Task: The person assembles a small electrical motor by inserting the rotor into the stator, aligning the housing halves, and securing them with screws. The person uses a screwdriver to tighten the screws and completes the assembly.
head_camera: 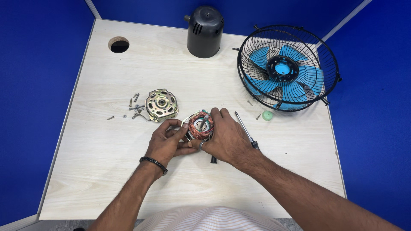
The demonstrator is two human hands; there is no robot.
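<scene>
A small fan motor [200, 124] with copper windings and a short steel shaft rests on the light wooden table [107, 171] near its middle. My left hand [168, 141] cups the motor from the left, fingers against its rim. Over the motor's right side lies my right hand [227, 139], gripping it with fingertips at the top near the shaft. A gold metal motor end cover [161, 104] sits just left and behind, apart from both hands.
Several loose screws [133, 105] lie left of the end cover. A screwdriver [246, 130] lies right of my right hand. A black motor housing [205, 31] stands at the back, a caged blue fan [287, 67] at the back right, a small green cap [267, 115] before it. A cable hole [119, 44] is far left.
</scene>
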